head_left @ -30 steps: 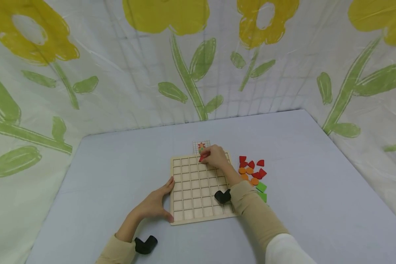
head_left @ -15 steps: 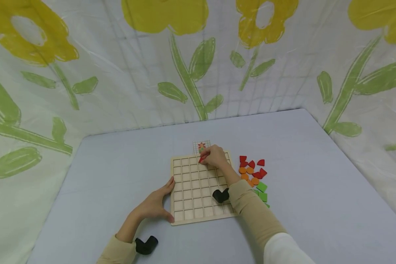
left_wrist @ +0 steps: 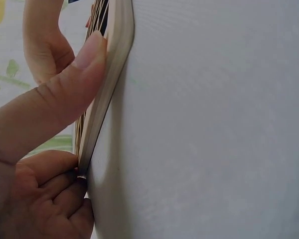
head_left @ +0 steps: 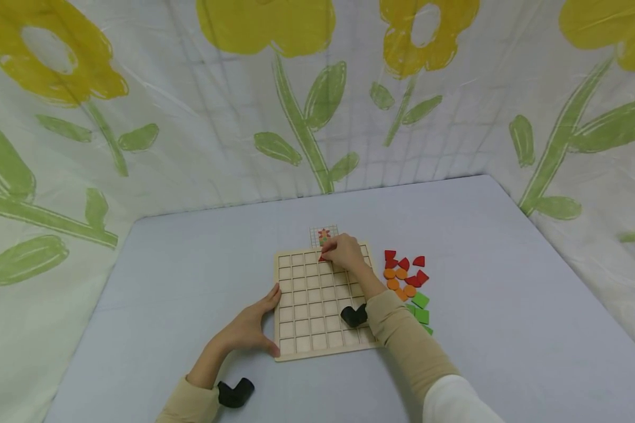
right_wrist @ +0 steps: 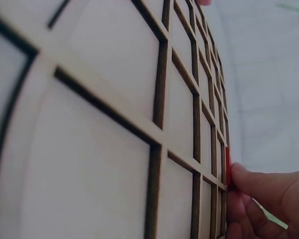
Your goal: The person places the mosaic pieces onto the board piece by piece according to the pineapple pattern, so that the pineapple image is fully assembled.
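Note:
A square wooden grid board (head_left: 300,309) lies on the table in the head view. My left hand (head_left: 246,326) spreads along its left edge, with the thumb near the front corner and the fingers farther back. In the left wrist view the thumb (left_wrist: 65,94) presses against the board's rim (left_wrist: 107,74). Over the far row of cells, my right hand (head_left: 345,254) pinches a small red piece (head_left: 322,257). That red piece (right_wrist: 227,165) shows edge-on at the grid in the right wrist view, beside the thumb; the other fingers are partly hidden.
A small pattern card (head_left: 315,237) lies behind the board. To its right are several loose red pieces (head_left: 418,261), orange discs (head_left: 390,273) and green pieces (head_left: 421,316), partly hidden by the right sleeve. A flower-printed curtain (head_left: 217,141) stands behind the table.
The red piece has turned slightly and sits lower at the far row, under my right fingertips. My left hand and the board stay in place.

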{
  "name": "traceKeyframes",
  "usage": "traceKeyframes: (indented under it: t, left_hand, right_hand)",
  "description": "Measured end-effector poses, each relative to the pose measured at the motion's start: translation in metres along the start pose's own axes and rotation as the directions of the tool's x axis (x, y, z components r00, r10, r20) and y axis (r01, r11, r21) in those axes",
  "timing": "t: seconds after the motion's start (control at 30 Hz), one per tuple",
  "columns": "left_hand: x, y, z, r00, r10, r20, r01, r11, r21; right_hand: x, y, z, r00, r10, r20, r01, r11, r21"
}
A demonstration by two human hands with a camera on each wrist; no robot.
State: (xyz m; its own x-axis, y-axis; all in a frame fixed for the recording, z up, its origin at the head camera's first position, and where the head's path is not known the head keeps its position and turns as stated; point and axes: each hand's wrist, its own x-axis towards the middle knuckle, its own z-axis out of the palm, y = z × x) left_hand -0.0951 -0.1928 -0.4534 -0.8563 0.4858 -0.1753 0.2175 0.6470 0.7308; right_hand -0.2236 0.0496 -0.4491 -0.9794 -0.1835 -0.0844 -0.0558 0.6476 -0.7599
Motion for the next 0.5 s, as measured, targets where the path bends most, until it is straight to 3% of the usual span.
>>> traceKeyframes:
  t: [0.3, 0.5]
  left_hand:
    - [-0.0002, 0.0013, -0.0006, 1.0, 0.001, -0.001, -0.001, 1.0, -0.002]
    - [-0.0011, 0.0015, -0.0007, 1.0, -0.002, -0.001, 0.002, 1.0, -0.01]
  right_hand:
    - [-0.0024, 0.0028, 0.0015, 1.0, -0.01, -0.019, 0.011, 1.0, 0.027]
    - [-0.0048, 0.0053, 0.0002, 0.999, 0.027, -0.042, -0.025, 0.998, 0.066]
